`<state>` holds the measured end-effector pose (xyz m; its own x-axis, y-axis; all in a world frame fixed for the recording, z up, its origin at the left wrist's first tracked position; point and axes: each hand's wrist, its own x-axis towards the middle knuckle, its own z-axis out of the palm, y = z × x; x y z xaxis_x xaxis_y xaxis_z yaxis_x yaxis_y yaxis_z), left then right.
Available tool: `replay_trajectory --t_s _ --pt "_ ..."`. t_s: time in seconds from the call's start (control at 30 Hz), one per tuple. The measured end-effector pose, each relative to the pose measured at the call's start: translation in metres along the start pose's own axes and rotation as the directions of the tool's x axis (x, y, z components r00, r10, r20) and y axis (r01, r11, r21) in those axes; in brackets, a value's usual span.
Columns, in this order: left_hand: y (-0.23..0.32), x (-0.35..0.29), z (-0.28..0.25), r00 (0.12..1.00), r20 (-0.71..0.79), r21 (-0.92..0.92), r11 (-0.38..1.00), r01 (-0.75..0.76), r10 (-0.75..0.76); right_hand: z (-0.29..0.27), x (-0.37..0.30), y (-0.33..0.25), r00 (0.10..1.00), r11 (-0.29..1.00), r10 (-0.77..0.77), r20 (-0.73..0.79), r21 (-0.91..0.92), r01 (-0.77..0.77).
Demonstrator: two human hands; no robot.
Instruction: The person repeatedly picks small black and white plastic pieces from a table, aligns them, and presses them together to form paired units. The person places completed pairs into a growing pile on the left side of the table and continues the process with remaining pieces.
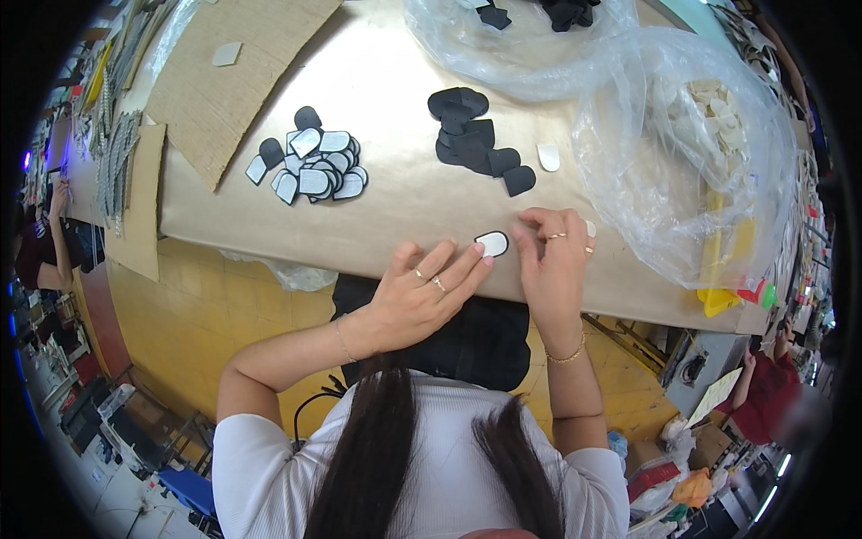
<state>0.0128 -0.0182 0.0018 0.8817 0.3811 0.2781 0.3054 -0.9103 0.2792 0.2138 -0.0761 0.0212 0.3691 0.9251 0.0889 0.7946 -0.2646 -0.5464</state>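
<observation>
My left hand (pixel 426 292) reaches in over the near edge of the table, fingers stretched. Its fingertips rest on a small arched patch (pixel 493 241), white on top with a black border. Just right of that patch is my right hand (pixel 555 260), thumb and forefinger apart and slightly bent. A pale piece (pixel 590 228) shows beside its outer fingers; whether they hold it I cannot tell. Beyond my hands lie overlapping black arched pieces (pixel 469 144) and a single white arched piece (pixel 549 157). Further left sits a pile of white-on-black patches (pixel 319 171).
A clear plastic bag (pixel 620 171) with pale pieces spreads over the table's right side. Another bag (pixel 503 54) holds black pieces at the back. Cardboard sheets (pixel 215 99) lie at the left. A yellow object (pixel 716 301) is by the right edge. Other people work at both sides.
</observation>
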Motion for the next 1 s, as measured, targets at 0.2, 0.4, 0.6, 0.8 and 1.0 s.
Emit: replay_trajectory --t_s 0.2,0.4,0.6,0.8,1.0 --pt "0.003 0.002 0.001 1.000 0.005 -0.029 0.999 0.030 -0.030 -0.003 -0.014 0.004 0.987 0.986 -0.158 -0.002 0.052 0.158" --pt "0.001 0.010 0.001 0.988 -0.050 -0.207 0.970 0.130 -0.144 -0.002 -0.014 0.007 0.970 0.969 -0.242 0.011 0.047 0.242" --pt "0.007 0.030 0.003 0.913 -0.026 -0.363 0.854 0.372 -0.408 0.005 -0.019 0.011 0.960 0.961 -0.271 -0.067 0.033 0.274" --pt "0.007 0.034 0.004 0.908 -0.008 -0.363 0.847 0.387 -0.419 0.006 -0.022 0.007 0.978 0.982 -0.151 -0.141 0.092 0.165" --pt "0.007 0.036 0.007 0.918 -0.046 -0.344 0.869 0.357 -0.395 0.005 -0.023 -0.001 0.996 0.998 -0.007 -0.085 0.063 0.012"
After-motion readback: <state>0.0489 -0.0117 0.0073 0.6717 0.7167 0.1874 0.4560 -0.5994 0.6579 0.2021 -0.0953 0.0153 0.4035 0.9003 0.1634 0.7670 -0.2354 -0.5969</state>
